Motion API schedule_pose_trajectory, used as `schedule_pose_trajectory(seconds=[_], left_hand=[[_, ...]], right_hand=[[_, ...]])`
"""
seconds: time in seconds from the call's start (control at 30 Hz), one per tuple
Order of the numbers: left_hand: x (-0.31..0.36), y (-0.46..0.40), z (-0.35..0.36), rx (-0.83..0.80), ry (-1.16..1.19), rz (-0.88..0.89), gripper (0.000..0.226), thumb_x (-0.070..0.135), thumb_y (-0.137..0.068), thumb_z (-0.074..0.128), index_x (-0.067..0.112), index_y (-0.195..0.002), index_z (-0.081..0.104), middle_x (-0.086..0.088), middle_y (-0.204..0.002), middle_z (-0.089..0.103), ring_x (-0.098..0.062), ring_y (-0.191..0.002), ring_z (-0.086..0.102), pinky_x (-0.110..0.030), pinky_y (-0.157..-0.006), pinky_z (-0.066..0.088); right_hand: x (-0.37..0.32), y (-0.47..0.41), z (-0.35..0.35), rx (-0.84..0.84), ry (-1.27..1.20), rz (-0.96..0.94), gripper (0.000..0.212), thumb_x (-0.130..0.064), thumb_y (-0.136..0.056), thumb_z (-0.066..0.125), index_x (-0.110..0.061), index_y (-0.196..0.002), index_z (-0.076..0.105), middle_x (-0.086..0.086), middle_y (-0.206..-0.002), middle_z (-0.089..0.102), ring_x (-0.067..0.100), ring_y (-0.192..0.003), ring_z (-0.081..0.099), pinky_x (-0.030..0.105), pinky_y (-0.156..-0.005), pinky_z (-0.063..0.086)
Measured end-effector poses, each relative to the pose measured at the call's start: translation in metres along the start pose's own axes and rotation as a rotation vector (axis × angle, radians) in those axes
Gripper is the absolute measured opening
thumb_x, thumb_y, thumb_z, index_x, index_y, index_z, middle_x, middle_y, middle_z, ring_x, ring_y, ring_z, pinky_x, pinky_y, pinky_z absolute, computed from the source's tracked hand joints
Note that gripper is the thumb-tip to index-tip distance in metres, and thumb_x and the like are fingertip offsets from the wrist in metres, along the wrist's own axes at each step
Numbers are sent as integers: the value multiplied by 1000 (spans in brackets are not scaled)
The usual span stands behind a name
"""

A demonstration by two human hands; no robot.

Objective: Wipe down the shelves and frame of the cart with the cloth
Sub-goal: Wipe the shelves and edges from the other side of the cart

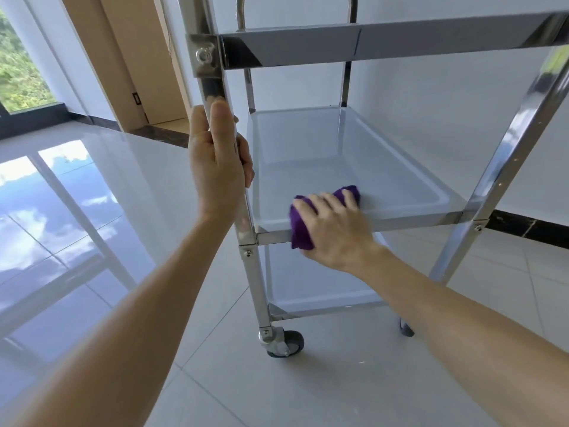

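Cloth (300,223) bunched under my right hand (337,229) on the middle shelf (354,167); my left hand (217,155) grips the post (212,87). Caster (284,343) below, glossy floor tiles (92,211) beyond my left hand.

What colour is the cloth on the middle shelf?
The crumpled cloth is purple, seen in the head view.
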State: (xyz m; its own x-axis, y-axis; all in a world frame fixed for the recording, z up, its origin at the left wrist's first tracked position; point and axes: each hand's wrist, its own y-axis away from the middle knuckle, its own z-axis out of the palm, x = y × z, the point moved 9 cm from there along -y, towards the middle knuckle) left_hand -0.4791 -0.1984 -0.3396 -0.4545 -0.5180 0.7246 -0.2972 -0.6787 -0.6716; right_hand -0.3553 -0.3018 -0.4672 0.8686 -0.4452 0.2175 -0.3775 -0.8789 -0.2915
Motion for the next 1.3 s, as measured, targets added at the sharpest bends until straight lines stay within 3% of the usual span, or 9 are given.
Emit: schedule_pose_trajectory(seconds=[0.1, 0.23, 0.43, 0.57, 0.67, 0.77, 1.0, 1.13, 1.3], left_hand=[[0, 2, 1, -6, 24, -15, 27, 34, -107, 32, 24, -82, 39, -11, -53, 35, -20, -35, 35, -22, -35, 31], [8, 1, -7, -40, -12, 3, 27, 35, -107, 30, 24, -83, 38, -29, -62, 37, -21, -37, 39, -24, -36, 34], [12, 6, -8, -83, 3, 8, 25, 33, -107, 30, 23, -86, 39, -32, -66, 37, -20, -38, 42, -25, -35, 36], [11, 6, -7, -85, 23, -17, 25, 35, -106, 32, 22, -86, 39, -32, -64, 38, -20, -38, 41, -24, -36, 37], [12, 10, -2, -85, 34, -32, 26, 38, -105, 34, 23, -84, 39, -20, -57, 38, -20, -38, 40, -25, -36, 35], [13, 13, -2, -54, 46, -25, 28, 39, -104, 36, 23, -82, 39, 0, -51, 39, -19, -36, 38, -24, -35, 33], [13, 13, -9, -37, 49, -34, 27, 40, -105, 35, 26, -83, 42, -17, -58, 37, -22, -39, 39, -26, -36, 34], [18, 13, -10, -50, 50, -17, 28, 38, -105, 34, 25, -83, 43, -31, -63, 35, -24, -39, 40, -27, -36, 35], [19, 13, -10, -57, 44, -23, 28, 40, -105, 34, 26, -82, 43, -32, -65, 35, -23, -39, 41, -27, -36, 35]], right_hand=[[-57, -16, -6, 33, -14, -68, 78, -36, -79, 70, -16, -145, 33, 11, -137, 50, 34, -126, 46, 58, -113, 25], [-79, -19, -11, 112, -10, -149, 69, -29, -87, 64, -13, -146, 31, 12, -139, 50, 34, -125, 47, 58, -109, 29], [-31, 11, -20, 261, -74, -206, 46, -34, -92, 51, -21, -136, 52, 6, -133, 60, 30, -121, 56, 49, -101, 39], [51, 44, -20, 326, -38, -114, 54, -32, -77, 68, -18, -128, 64, 4, -127, 66, 27, -116, 63, 46, -99, 46], [86, 56, -13, 298, -21, -26, 61, -29, -69, 78, -16, -127, 65, 7, -126, 67, 28, -115, 64, 50, -99, 46], [72, 54, -16, 284, -20, 17, 59, -31, -69, 76, -17, -125, 65, 7, -125, 66, 30, -113, 64, 53, -100, 43], [-43, 9, -12, 151, -63, -144, 71, -41, -82, 70, -24, -144, 41, 6, -148, 47, 30, -133, 45, 57, -112, 28], [-28, 17, -16, 182, -64, -185, 65, -43, -85, 63, -26, -145, 42, 5, -149, 47, 28, -135, 44, 53, -111, 29], [49, 47, -19, 208, -69, -94, 61, -40, -75, 70, -23, -133, 60, 6, -134, 62, 29, -123, 58, 49, -105, 41]])
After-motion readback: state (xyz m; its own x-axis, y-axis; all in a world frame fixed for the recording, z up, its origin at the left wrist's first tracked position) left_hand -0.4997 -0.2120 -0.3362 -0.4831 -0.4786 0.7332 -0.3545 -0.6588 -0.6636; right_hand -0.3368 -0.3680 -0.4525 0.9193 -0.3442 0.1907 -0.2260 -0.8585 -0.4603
